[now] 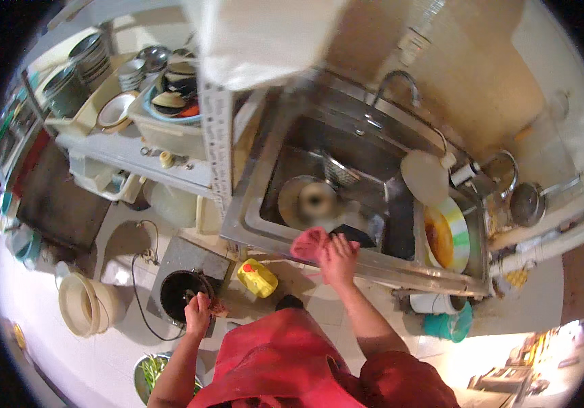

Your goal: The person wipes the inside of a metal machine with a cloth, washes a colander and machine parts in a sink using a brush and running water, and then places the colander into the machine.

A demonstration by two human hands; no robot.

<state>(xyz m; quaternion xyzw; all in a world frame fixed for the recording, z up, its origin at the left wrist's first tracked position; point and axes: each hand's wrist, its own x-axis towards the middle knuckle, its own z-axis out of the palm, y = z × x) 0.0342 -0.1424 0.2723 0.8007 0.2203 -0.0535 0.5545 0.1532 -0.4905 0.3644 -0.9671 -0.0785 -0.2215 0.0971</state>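
Observation:
My right hand (pixel 339 259) grips a pink cloth (pixel 311 245) at the front rim of a stainless steel sink (pixel 241 224). Just beyond its fingers is a black angular dish (pixel 354 235). Inside the basin are a perforated metal strainer (pixel 339 171) and a round pale vessel with a dark centre (pixel 292 201). My left hand (pixel 198 317) is curled at the rim of a dark pot (pixel 173 298), to the left and lower down. Something reddish-brown (pixel 218 307) shows beside its fingers; whether the hand holds it or the pot is unclear.
A yellow jug with a red cap (pixel 257 278) stands on the floor. Crockery fills the metal shelf (pixel 134 153) at left. A stained bowl (pixel 445 234) leans in the right basin near the faucet (pixel 399 84). Beige buckets (pixel 80 306) and a basin of greens (pixel 152 375) stand below.

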